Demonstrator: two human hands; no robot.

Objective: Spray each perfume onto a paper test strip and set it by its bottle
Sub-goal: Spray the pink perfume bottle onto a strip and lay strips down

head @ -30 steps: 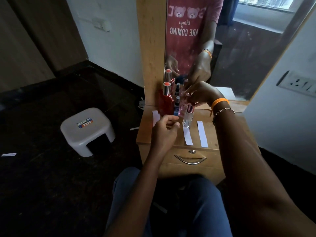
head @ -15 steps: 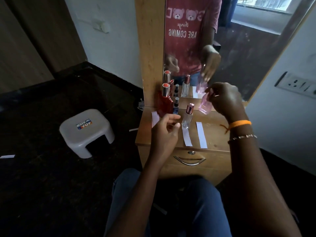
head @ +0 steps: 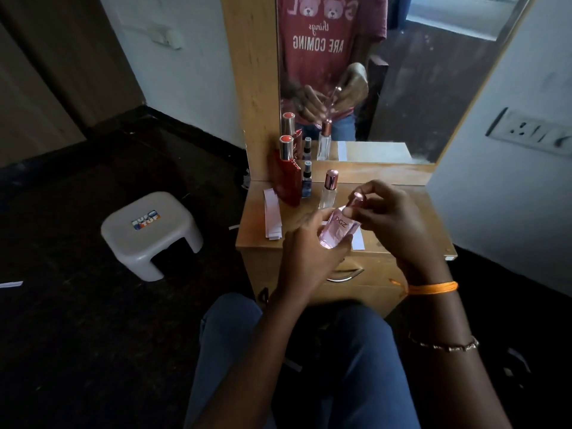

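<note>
Pink bottle point(head: 336, 231) sits tilted between your two hands at the centre of the frame, above the front edge of the tabletop point(head: 399, 218). Your left hand point(head: 305, 252) is closed around its lower body; your right hand point(head: 391, 221) pinches its cap point(head: 357, 198) with thumb and fingertips. The letters DGZ show on the bottle's face.

On the tabletop behind, a clear bottle point(head: 328, 190) with a pink cap stands upright, just beyond your fingers. To its left stand a small dark bottle point(head: 306, 181) and a tall red bottle point(head: 288, 174), close together against the mirror point(head: 418, 88). A stack of white strips point(head: 272, 215) lies at the tabletop's left edge, beside the red bottle. Another strip point(head: 357, 239) lies flat under your hands, mostly hidden, only its right end showing.

A grey stool point(head: 151, 233) stands on the dark floor at the left of the frame, well apart from the tabletop
</note>
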